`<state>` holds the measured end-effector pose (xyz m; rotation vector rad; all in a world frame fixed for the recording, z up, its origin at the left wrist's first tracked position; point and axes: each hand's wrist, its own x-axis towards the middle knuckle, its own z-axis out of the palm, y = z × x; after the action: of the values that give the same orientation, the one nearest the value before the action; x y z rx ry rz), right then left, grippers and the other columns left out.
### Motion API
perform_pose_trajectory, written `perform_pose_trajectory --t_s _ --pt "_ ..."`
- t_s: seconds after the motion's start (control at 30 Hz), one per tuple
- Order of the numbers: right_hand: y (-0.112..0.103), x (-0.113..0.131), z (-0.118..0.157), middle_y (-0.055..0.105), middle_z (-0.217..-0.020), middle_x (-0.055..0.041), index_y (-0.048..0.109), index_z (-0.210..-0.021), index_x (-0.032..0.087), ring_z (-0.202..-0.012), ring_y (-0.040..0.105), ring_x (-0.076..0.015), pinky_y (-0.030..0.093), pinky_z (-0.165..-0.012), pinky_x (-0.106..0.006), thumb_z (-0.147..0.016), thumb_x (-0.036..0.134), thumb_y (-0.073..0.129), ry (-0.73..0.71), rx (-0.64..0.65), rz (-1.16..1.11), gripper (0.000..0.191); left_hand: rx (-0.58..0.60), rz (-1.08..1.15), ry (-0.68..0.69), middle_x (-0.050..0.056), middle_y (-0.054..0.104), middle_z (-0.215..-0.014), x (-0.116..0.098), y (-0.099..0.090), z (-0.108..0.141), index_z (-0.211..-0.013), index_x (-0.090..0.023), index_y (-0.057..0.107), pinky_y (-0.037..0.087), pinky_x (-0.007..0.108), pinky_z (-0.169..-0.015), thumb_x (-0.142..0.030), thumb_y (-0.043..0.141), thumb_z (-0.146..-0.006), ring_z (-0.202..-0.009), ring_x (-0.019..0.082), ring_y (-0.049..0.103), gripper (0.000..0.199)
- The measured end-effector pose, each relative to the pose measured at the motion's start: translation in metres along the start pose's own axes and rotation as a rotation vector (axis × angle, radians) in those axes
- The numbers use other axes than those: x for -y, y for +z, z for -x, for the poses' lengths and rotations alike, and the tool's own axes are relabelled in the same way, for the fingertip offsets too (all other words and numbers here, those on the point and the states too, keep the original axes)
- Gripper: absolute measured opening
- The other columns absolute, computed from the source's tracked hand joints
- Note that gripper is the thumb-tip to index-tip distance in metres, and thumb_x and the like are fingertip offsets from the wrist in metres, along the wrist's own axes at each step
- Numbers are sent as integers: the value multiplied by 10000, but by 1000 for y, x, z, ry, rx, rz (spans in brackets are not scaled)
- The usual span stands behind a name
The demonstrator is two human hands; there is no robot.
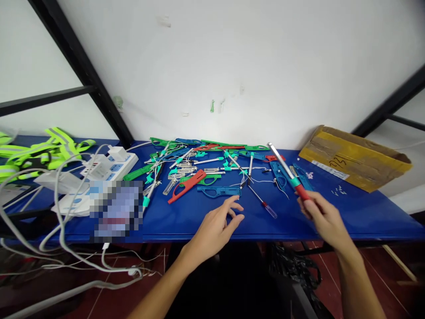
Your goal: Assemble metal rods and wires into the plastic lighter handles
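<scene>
My right hand grips a long-nosed lighter by its red handle, the silver tube pointing up and away over the table. With fingers loosely curved and apart, my left hand holds nothing and hovers just in front of a blue lighter casing half. Beyond it lie a red casing half and a green casing half. Between my hands a screwdriver with a clear purple handle rests on the table. Several metal lighter tubes with teal parts and wires are scattered behind.
The blue table stands against a white wall. At right leans an open cardboard box with yellow tape. On the left are a power strip with white chargers and cables, a pixelated area, and neon reflective straps. A black bag sits below.
</scene>
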<state>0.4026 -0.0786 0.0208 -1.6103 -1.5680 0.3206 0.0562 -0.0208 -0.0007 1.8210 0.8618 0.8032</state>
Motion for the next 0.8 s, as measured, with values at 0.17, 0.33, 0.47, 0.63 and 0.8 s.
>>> perform_pose_trajectory --t_s 0.17,0.33,0.47,0.63,0.8 --pt "48 23 -7 798 -898 -45 771 -1302 235 -691 693 -202 581 -692 -324 -1063 610 604 -107 116 12 475 -2 8 -14 55 798 -1295 -1 1 -1 -1501 -265 583 587 320 -816 -443 571 -1118 -996 205 746 422" --pt "71 27 -20 849 -1034 -79 796 -1294 224 -833 775 -239 598 -754 -317 -1086 634 542 -172 108 3 525 6 -36 12 33 808 -1268 -3 1 1 -1495 -276 602 581 323 -887 -416 590 -1117 -992 198 738 403" --pt "78 22 -20 820 -866 -35 809 -1225 230 -702 737 -210 557 -660 -295 -1107 590 527 -190 102 9 472 15 -43 21 28 811 -1261 -3 -1 2 -1511 -277 584 578 321 -904 -415 577 -1131 -1021 200 743 405" --pt "80 21 -17 793 -802 -15 821 -1074 250 -652 696 -192 523 -659 -299 -1082 602 586 -208 106 12 423 21 -46 20 41 805 -1289 -2 -1 2 -1554 -270 539 580 331 -933 -412 570 -1135 -1045 204 748 444" --pt "80 21 -17 813 -870 -24 800 -1193 239 -685 713 -192 530 -652 -290 -1109 573 541 -203 111 -3 430 23 -48 15 41 809 -1278 -2 0 1 -1540 -269 549 581 334 -928 -405 575 -1131 -1021 204 749 432"
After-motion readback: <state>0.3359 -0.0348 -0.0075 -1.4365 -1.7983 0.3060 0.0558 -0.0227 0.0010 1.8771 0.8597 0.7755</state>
